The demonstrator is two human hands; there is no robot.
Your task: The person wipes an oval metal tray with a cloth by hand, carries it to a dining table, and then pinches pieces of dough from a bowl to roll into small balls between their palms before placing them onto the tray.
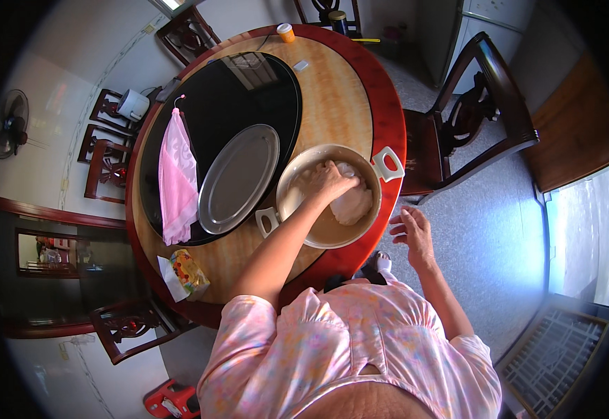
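Note:
A round, light-coloured two-handled pot point(296, 230) stands near the table's edge in front of me. Inside it, in cloudy liquid, lies a pale, soft, wet mass point(352, 205); I cannot tell whether it is dough or cloth. My left hand point(330, 180) reaches into the pot, its fingers bent down on the upper part of the mass; how firmly they grip is hidden. My right hand point(412, 233) is in the air beyond the table's red rim, right of the pot, fingers apart and holding nothing. Left of the pot lies an oval metal tray point(240, 179).
The round table point(335, 78) carries a black turntable point(262, 78), a pink cloth on a hook point(176, 178), a tissue pack point(188, 269) and an orange cup point(286, 33). A dark wooden chair point(503, 141) stands at the right, more chairs around.

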